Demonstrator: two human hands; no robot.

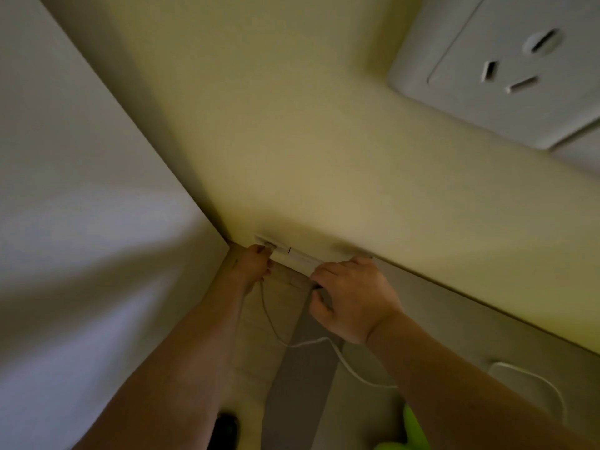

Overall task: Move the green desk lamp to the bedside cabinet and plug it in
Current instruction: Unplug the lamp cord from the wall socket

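1. Head view: both arms reached down into the gap between a white panel (81, 206) and the yellow wall (292, 141), to a white power strip (289, 254) low at the foot of the wall.
2. The left hand (255, 266) had its fingers pinched on a small plug (270, 245) at the strip's left end; the white cord (311, 344) trailed back from it.
3. The right hand (349, 298) lay curled over the strip's right end, fingers together, steadying it.
4. The green desk lamp (401, 433) showed only partly at the bottom edge, seemingly on the cabinet top (454, 319).
5. Risk: the dim, cramped corner could misalign the plug, or a tug on the cord could shift the lamp.
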